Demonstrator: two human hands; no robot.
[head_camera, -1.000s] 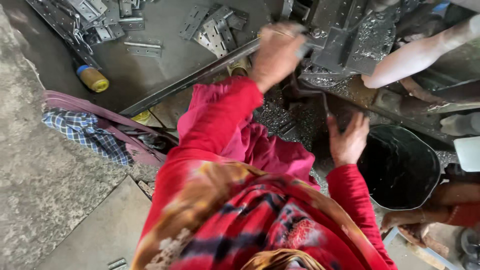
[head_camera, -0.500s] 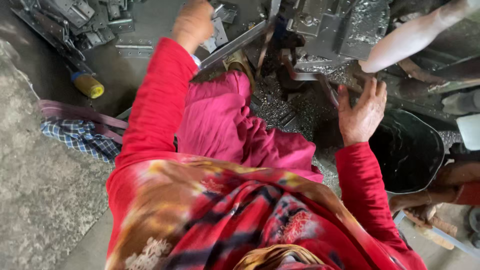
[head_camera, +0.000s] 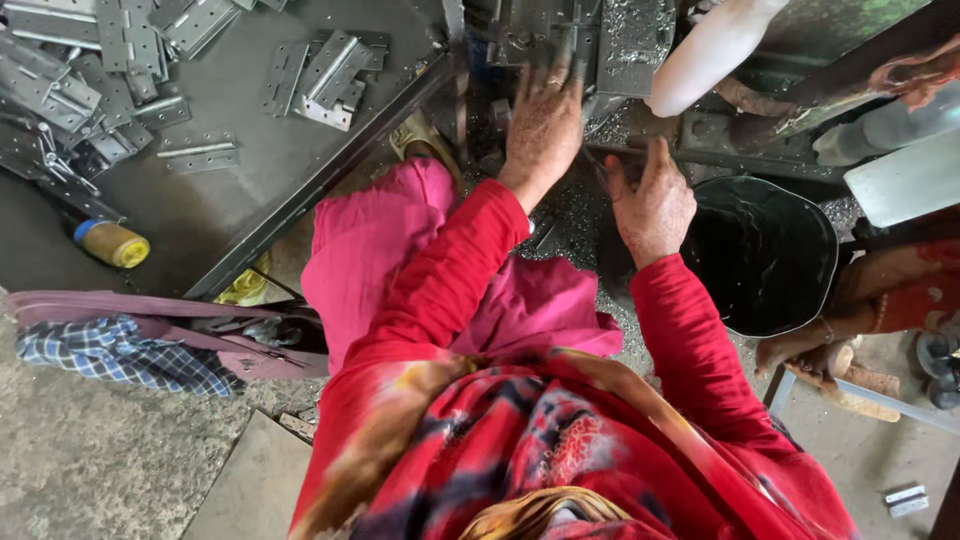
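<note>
At twelve o'clock, left hand spread flat on grey metal machine block, right hand loosely open beside it above black round bucket; grey steel hinge plates heaped on desk at ten o'clock, seemingly unprocessed.

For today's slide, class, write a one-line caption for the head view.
Both hands, left hand and right hand, reach to a metal machine beside a black bucket.
</note>
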